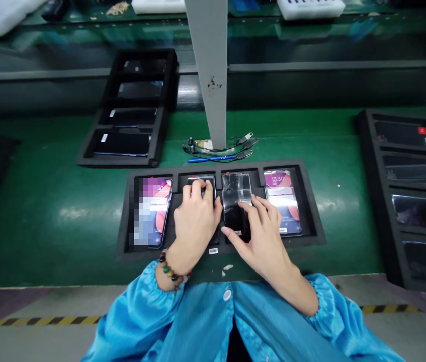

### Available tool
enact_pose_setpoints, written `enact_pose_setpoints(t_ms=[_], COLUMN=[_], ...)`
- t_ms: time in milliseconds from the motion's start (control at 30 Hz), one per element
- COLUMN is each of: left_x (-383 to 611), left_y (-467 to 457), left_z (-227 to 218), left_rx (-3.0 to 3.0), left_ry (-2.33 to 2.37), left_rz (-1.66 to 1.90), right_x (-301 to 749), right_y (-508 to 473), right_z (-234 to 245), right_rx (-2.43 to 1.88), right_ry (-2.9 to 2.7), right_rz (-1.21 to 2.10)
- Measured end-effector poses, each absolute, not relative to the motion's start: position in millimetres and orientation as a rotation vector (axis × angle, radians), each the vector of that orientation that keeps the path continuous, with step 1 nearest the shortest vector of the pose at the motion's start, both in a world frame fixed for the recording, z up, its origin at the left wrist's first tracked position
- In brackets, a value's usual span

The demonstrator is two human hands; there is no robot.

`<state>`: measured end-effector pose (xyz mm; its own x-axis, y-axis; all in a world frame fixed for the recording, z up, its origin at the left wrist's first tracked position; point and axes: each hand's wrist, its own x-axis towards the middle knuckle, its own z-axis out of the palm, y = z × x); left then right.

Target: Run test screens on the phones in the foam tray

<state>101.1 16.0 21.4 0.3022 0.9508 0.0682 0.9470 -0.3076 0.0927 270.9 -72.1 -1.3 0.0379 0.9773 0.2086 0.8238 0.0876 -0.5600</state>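
Note:
A black foam tray in front of me holds a row of smartphones in separate slots. My left hand is closed over the smartphone in the second slot, its fingers bent onto the upper part and the thumb along the right edge. That hand hides most of the screen. My right hand rests at the dark smartphone in the third slot, thumb and fingers spread, index fingertip on the film-like glossy front. Lit screens show on the leftmost smartphone and the rightmost smartphone.
Another foam tray of phones lies at back left, and a further foam tray stands at right. Short cables and a blue pen lie behind the middle tray, by a grey post. A small label sits on the front rim.

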Motion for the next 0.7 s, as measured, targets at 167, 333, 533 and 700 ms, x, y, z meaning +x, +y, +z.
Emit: enact_pose_setpoints(t_ms=[167,333,533,700], left_x=[48.4,2.1,-9.5,-9.1], left_y=[15.3,12.4,8.3,14.0], left_z=[21.0,19.3,18.8,19.0], left_rx=[2.421,2.430,2.533,2.485], left_ry=[1.661,1.496,1.038,1.105], left_rz=[0.590,0.749,0.562,0.391], right_x=[334.6,370.2,372.7,392.2], right_y=[-81.0,-98.5,-100.4,-100.9], right_z=[4.2,-0.2,0.1,-0.5], right_rx=[-1.802,-1.826,-1.665,-1.555], right_ry=[-1.699,-1.661,-1.804,-1.911], right_rz=[0.289,0.244,0.298,0.281])
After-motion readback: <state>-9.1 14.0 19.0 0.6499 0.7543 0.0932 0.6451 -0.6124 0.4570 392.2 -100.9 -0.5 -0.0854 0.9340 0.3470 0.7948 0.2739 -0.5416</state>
